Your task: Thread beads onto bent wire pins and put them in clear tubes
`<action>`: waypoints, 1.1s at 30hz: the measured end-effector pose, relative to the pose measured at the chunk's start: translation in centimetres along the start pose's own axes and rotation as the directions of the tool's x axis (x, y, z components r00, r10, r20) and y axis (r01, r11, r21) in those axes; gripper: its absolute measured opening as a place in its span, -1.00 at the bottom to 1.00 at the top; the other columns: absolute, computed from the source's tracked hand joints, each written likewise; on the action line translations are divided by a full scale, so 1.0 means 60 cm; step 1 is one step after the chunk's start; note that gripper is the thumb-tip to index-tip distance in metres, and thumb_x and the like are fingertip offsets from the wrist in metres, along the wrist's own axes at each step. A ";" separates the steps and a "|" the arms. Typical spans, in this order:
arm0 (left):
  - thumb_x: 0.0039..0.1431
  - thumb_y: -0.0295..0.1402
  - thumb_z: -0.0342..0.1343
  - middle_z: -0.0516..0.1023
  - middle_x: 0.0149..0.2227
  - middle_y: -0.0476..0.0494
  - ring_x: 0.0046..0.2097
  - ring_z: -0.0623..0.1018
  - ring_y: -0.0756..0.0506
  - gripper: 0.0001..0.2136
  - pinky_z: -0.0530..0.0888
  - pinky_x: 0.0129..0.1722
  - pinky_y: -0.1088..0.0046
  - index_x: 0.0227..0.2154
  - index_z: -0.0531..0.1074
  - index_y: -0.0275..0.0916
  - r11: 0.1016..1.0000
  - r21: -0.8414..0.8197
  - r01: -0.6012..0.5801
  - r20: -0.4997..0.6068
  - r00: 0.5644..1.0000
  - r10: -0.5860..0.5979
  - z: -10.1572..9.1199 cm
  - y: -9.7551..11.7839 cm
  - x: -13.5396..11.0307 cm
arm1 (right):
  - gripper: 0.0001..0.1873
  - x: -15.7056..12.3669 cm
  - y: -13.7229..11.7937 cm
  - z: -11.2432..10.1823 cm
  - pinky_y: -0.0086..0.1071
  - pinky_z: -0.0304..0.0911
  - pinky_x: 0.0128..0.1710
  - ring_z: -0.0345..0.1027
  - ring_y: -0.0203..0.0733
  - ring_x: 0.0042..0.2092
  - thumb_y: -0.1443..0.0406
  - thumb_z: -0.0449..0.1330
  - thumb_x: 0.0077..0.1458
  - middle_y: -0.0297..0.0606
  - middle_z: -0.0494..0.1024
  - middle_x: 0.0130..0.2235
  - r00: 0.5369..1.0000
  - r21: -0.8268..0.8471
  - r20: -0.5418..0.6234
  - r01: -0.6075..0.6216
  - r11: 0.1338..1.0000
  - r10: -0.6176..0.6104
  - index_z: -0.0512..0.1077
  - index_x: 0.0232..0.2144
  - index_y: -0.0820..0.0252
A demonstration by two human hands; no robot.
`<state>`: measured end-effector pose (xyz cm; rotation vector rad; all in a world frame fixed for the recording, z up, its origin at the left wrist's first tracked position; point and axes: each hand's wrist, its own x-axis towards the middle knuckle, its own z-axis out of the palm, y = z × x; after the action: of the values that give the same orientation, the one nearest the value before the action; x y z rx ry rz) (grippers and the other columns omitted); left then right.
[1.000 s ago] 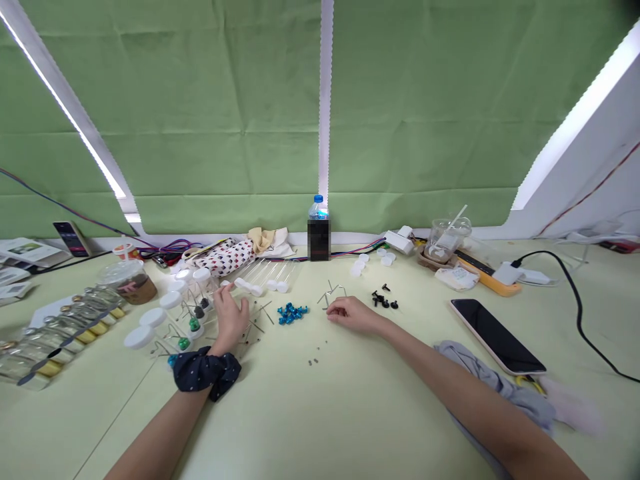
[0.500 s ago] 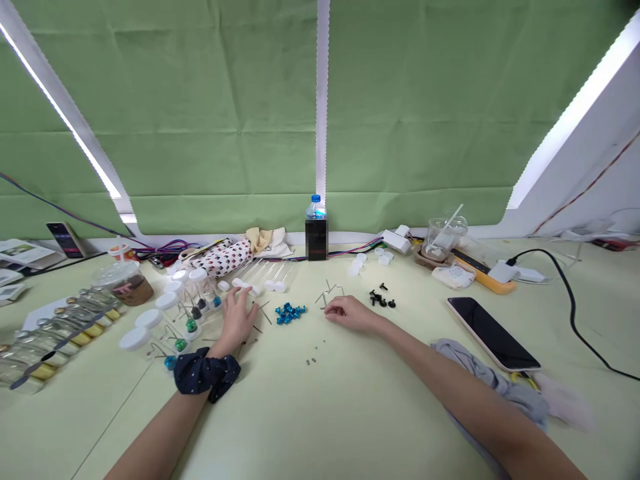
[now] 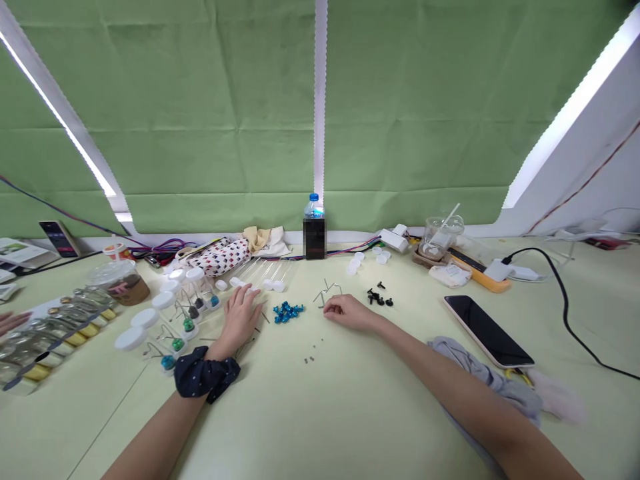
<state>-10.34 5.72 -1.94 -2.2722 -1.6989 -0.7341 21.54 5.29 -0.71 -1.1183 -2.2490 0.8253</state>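
My left hand (image 3: pixel 241 319) rests on the table with its fingers spread, over some thin metal rods (image 3: pixel 257 329) that lie partly hidden under it. A dark dotted scrunchie (image 3: pixel 206 375) circles that wrist. My right hand (image 3: pixel 347 313) has its fingers curled in, beside bent metal wires (image 3: pixel 327 288). Whatever its fingertips hold, if anything, is hidden. Between the hands sits a pile of blue metallic fittings (image 3: pixel 287 313). Black fittings (image 3: pixel 381 297) lie right of my right hand. A few tiny grey pieces (image 3: pixel 311 359) are scattered nearer to me.
White-capped clear tubes (image 3: pixel 150 319) with bent wires and coloured fittings stand at left. Beyond them are glass bottles (image 3: pixel 75 328), a lidded drink cup (image 3: pixel 125 287) and another person's hand (image 3: pixel 13 321). A water bottle (image 3: pixel 315 233) stands behind; a phone (image 3: pixel 487 330) lies right.
Another person's hand has appeared at the left edge. The view has shifted slightly. My left hand has settled a little over the rods; my right hand stays in place.
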 end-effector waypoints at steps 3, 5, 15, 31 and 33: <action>0.19 -0.30 -0.08 0.33 -0.01 -0.27 0.08 0.23 -0.27 -0.75 0.19 -0.01 0.11 -0.11 0.38 -0.17 0.997 -0.021 -0.076 -0.033 0.997 0.075 -0.014 0.018 0.000 | -0.84 0.000 -0.001 0.000 -0.44 0.24 -0.35 0.34 -0.27 -0.34 0.29 0.12 0.04 -0.23 0.49 -0.33 1.000 0.003 -0.004 -0.004 1.000 0.004 0.47 -0.36 0.24; 0.20 -0.30 -0.07 0.36 -0.06 -0.25 0.05 0.25 -0.27 -0.76 0.17 -0.01 0.12 -0.12 0.39 -0.15 0.988 -0.038 -0.147 0.004 0.989 0.147 -0.024 0.036 -0.003 | -0.84 0.000 -0.001 0.000 -0.44 0.23 -0.35 0.33 -0.27 -0.34 0.29 0.12 0.04 -0.23 0.49 -0.33 1.000 -0.002 -0.008 -0.006 1.000 0.006 0.47 -0.36 0.23; 0.20 -0.45 -0.08 0.44 -0.11 -0.18 0.02 0.31 -0.21 -0.76 0.13 -0.01 0.17 -0.11 0.36 -0.14 0.944 -0.116 -0.307 0.136 0.937 0.322 -0.037 0.076 -0.013 | -0.90 0.000 0.001 0.005 -0.45 0.19 -0.38 0.30 -0.30 -0.38 0.32 0.13 0.03 -0.27 0.46 -0.39 0.999 -0.058 -0.035 0.011 0.998 -0.013 0.44 -0.43 0.23; 0.13 -0.36 0.01 0.41 -0.29 -0.12 -0.23 0.43 -0.12 -0.90 0.29 -0.12 0.22 -0.29 0.30 -0.22 0.947 -0.303 -0.101 0.061 0.990 0.125 -0.023 0.060 -0.007 | -0.77 -0.003 -0.005 0.006 -0.46 0.14 -0.42 0.25 -0.33 -0.44 0.31 0.13 0.03 -0.36 0.41 -0.44 0.998 -0.053 -0.048 -0.052 0.997 0.049 0.33 -0.20 0.18; 0.11 -0.36 0.02 0.39 -0.31 -0.11 -0.25 0.43 -0.11 -0.93 0.35 -0.19 0.29 -0.33 0.30 -0.22 0.923 -0.373 -0.097 0.025 0.993 0.114 -0.027 0.060 -0.005 | -0.70 -0.002 -0.006 0.007 -0.46 0.13 -0.41 0.24 -0.33 -0.45 0.31 0.13 0.03 -0.37 0.41 -0.44 0.998 -0.060 -0.042 -0.056 0.997 0.053 0.33 -0.12 0.16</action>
<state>-7.42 3.62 -0.23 -2.6238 -1.5463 -1.0649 21.17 4.91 -0.77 -1.2181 -2.2328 0.7534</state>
